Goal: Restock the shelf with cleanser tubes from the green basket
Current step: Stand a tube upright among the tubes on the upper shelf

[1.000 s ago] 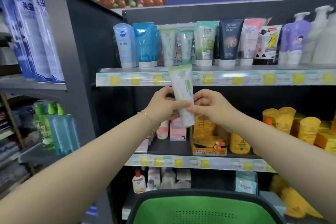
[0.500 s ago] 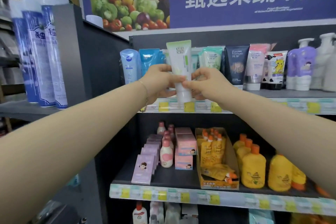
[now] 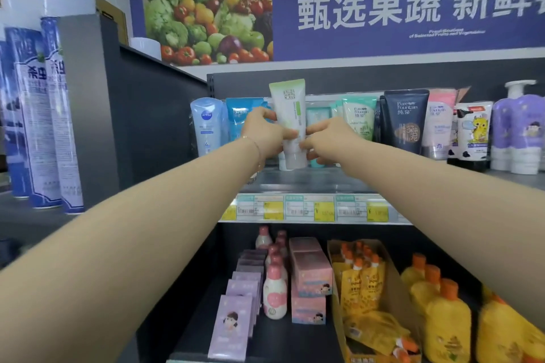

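- Head view: the person is holding a white-and-green cleanser tube (image 3: 290, 124) upright, cap down and crimped end up, over the top shelf (image 3: 309, 181). It is sitting in the gap between a blue tube (image 3: 239, 115) and a green Pure Fountain tube (image 3: 358, 115).
- The left hand (image 3: 262, 134) is pinching the tube's left edge with curled fingers and thumb. The right hand (image 3: 330, 138) is pinching the right edge, lower down and nearer the cap.
- The cap is hanging at or just above the shelf board; whether it is touching cannot be told.
- The step in hand looks like placing: this one tube is going into the front of the row.
- The next move is probably calling for seating the cap flat, squaring the label to the front in line with its neighbours, then loosening both hands together, since a tall tube on a small cap is likely to tip.
- The green basket is not showing here, so the number of tubes left cannot be told.
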{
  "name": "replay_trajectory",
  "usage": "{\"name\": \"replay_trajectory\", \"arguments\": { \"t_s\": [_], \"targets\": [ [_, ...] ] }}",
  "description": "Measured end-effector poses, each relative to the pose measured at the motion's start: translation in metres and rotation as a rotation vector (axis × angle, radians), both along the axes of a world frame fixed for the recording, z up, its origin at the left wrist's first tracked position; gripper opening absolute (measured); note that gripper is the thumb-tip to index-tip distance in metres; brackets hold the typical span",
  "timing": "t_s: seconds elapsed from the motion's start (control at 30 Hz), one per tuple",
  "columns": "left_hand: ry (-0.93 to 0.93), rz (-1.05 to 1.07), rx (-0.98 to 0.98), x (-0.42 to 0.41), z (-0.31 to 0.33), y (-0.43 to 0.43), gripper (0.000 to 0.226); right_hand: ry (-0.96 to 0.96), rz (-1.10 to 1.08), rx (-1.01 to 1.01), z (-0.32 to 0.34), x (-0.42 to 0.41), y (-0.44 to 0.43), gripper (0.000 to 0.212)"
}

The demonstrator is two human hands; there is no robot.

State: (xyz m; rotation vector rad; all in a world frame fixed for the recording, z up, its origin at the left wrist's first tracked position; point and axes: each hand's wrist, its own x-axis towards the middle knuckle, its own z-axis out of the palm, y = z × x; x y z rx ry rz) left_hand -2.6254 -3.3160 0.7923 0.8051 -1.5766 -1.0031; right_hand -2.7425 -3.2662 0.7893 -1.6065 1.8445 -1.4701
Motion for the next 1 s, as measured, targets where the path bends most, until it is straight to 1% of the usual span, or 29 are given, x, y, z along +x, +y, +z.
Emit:
{"name": "replay_trajectory", "arguments": {
  "t_s": [0.07, 0.23, 0.3, 0.4, 0.47, 0.53, 0.57, 0.67, 0.77, 0.8, 0.9, 0.93, 1.0],
  "targets": [
    [-0.021, 0.011, -0.031, -0.008, -0.005, -0.012, 0.043, -0.041, -0.011, 0.036, -0.002, -0.004, -0.014, 0.016],
    [-0.105, 0.025, -0.093, -0.019, -0.017, -0.035, 0.042, -0.079, 0.005, 0.096, -0.008, -0.009, -0.048, 0.03],
    [-0.151, 0.036, -0.115, -0.021, -0.019, -0.041, 0.041, -0.028, 0.011, 0.128, -0.009, -0.008, -0.056, 0.027],
    [-0.24, 0.055, -0.133, -0.025, -0.019, -0.046, 0.038, -0.053, 0.023, 0.1, -0.008, -0.008, -0.06, 0.017],
    [-0.297, 0.066, -0.137, -0.027, -0.018, -0.047, 0.037, -0.065, 0.026, 0.095, -0.01, -0.009, -0.062, 0.016],
    [-0.339, 0.075, -0.136, -0.027, -0.017, -0.046, 0.037, -0.109, 0.038, 0.145, -0.011, -0.007, -0.063, 0.018],
    [-0.355, 0.081, -0.137, -0.027, -0.017, -0.045, 0.037, -0.092, 0.042, 0.176, -0.012, -0.007, -0.064, 0.019],
    [-0.409, 0.106, -0.142, -0.027, -0.017, -0.042, 0.035, 0.031, 0.057, 0.258, -0.013, -0.008, -0.061, 0.016],
    [-0.483, 0.14, -0.127, -0.026, -0.015, -0.038, 0.036, 0.149, 0.047, 0.285, -0.011, -0.011, -0.056, 0.007],
    [-0.498, 0.167, -0.116, -0.025, -0.014, -0.036, 0.039, 0.216, 0.033, 0.286, -0.011, -0.011, -0.052, 0.012],
    [-0.524, 0.292, -0.114, -0.022, -0.016, -0.03, 0.043, 0.532, -0.06, 0.244, -0.01, -0.014, -0.043, 0.032],
    [-0.537, 0.327, -0.132, -0.02, -0.018, -0.026, 0.042, 0.605, -0.086, 0.214, -0.011, -0.013, -0.037, 0.034],
    [-0.581, 0.36, -0.202, -0.017, -0.022, -0.019, 0.036, 0.719, -0.117, 0.15, -0.012, -0.014, -0.023, 0.029]
  ]
}}
